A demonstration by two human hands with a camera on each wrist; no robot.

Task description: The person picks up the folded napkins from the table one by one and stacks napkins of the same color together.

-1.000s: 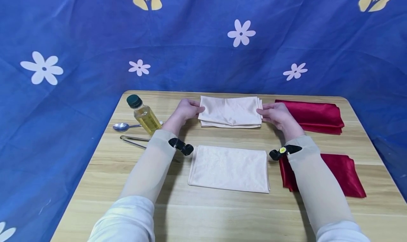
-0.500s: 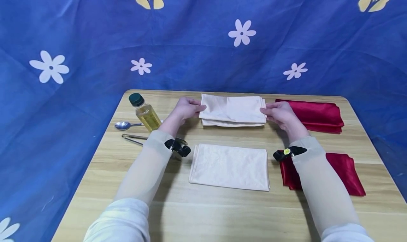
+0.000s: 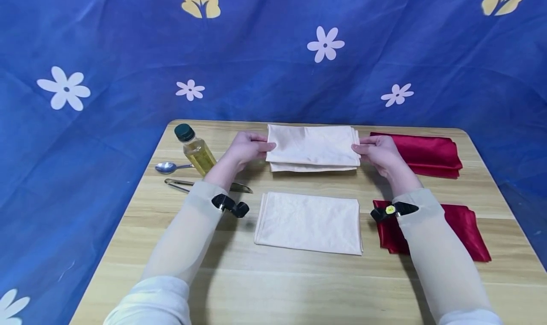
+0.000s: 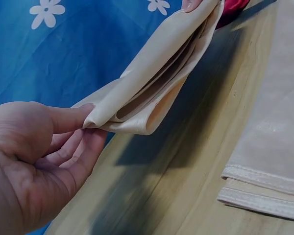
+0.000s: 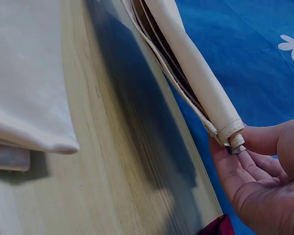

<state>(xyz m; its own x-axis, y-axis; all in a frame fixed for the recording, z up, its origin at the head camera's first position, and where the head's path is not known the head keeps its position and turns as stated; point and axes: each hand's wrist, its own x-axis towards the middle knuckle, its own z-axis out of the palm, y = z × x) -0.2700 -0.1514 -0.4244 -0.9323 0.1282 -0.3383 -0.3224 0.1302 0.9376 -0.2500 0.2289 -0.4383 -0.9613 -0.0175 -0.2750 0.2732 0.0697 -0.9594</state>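
A folded cream cloth (image 3: 313,145) is held at its two short ends near the table's far edge. My left hand (image 3: 249,147) pinches its left end between thumb and fingers; the left wrist view shows the loose layers of the cloth (image 4: 157,73) above the tabletop, with a shadow under it. At the other end my right hand (image 3: 379,153) pinches the layered corner, seen close in the right wrist view beside the cloth (image 5: 201,73). A second folded cream cloth (image 3: 309,223) lies flat on the table, nearer to me.
Two folded dark red cloths lie at the right, one far cloth (image 3: 427,155) and one near cloth (image 3: 466,230) partly under my right forearm. At the left are a bottle (image 3: 198,154) of yellow liquid, a spoon (image 3: 166,167) and metal tongs (image 3: 241,188), partly covered by my left arm.
Both hands keep their pinch on the cream cloth. It has shifted slightly right, then a little left at its left end, and appears pulled a bit wider. My forearms have spread apart slightly.
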